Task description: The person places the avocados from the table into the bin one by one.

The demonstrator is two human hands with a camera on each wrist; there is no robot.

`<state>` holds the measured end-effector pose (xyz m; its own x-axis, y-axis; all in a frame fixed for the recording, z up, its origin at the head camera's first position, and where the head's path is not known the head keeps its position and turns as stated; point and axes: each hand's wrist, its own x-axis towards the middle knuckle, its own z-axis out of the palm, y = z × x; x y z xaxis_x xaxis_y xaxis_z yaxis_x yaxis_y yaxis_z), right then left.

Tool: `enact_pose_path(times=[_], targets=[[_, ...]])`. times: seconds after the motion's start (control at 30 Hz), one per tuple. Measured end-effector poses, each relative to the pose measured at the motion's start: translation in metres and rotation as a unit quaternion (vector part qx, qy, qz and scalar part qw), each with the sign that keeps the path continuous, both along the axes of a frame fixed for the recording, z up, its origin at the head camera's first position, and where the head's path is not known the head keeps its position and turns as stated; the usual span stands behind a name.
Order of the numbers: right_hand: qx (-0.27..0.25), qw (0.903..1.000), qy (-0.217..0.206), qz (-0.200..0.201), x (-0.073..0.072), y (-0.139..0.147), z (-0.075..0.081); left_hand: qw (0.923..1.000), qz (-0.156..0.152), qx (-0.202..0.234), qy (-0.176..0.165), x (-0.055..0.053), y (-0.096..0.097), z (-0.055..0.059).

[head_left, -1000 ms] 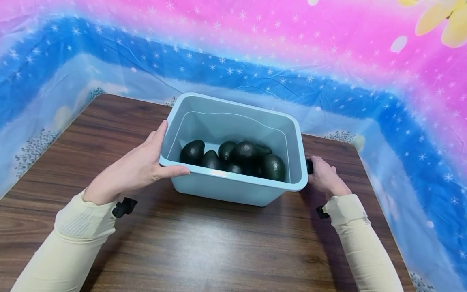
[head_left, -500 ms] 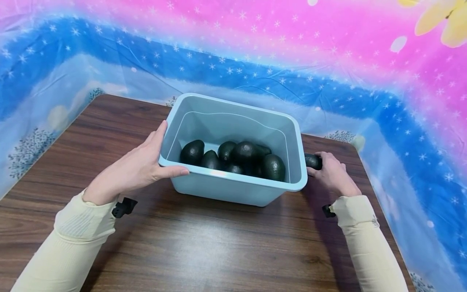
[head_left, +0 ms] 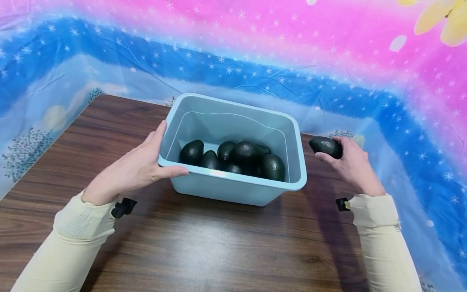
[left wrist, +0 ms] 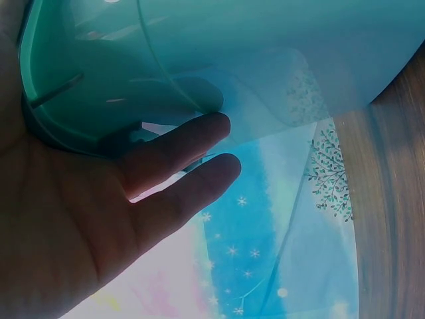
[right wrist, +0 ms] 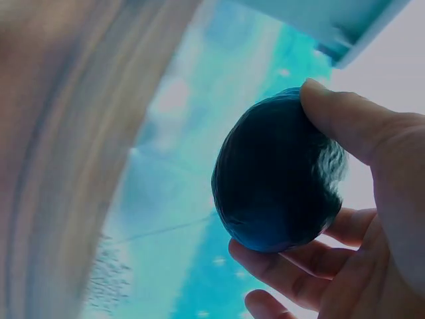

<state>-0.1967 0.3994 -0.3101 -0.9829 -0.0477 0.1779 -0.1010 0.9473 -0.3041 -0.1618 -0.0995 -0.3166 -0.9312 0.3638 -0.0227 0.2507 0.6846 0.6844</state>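
dark green avocado (head_left: 326, 146), pale blue bin (head_left: 233, 192), wood-grain table (head_left: 204, 247).

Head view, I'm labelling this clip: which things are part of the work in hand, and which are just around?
In use:
- avocado, held in the right hand
- blue bin, steadied by the left hand
- avocados in the bin

Just around:
- wooden table
- starry backdrop
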Motion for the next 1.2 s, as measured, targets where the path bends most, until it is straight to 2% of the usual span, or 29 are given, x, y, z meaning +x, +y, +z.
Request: enact_pose_path(times=[0.27, 0.5, 0.9, 1.2], targets=[[0.004, 0.9994, 0.034, 0.006, 0.01, -0.013, 0.026, 1.0, 0.001, 0.003, 0.004, 0.0, 0.001, -0.002], [-0.006, 0.9992, 0.038, -0.003, 0.014, -0.019, 0.039, 1.0, 0.004, -0.008, -0.001, 0.001, 0.0, -0.002], [0.0, 0.9956, 0.089, 0.029, 0.016, -0.037, 0.063, 1.0, 0.002, -0.003, 0.003, 0.002, -0.001, 0.001], [0.005, 0.9925, 0.11, 0.053, 0.018, -0.054, 0.075, 0.9995, -0.008, 0.026, 0.013, -0.001, 0.001, -0.002]])
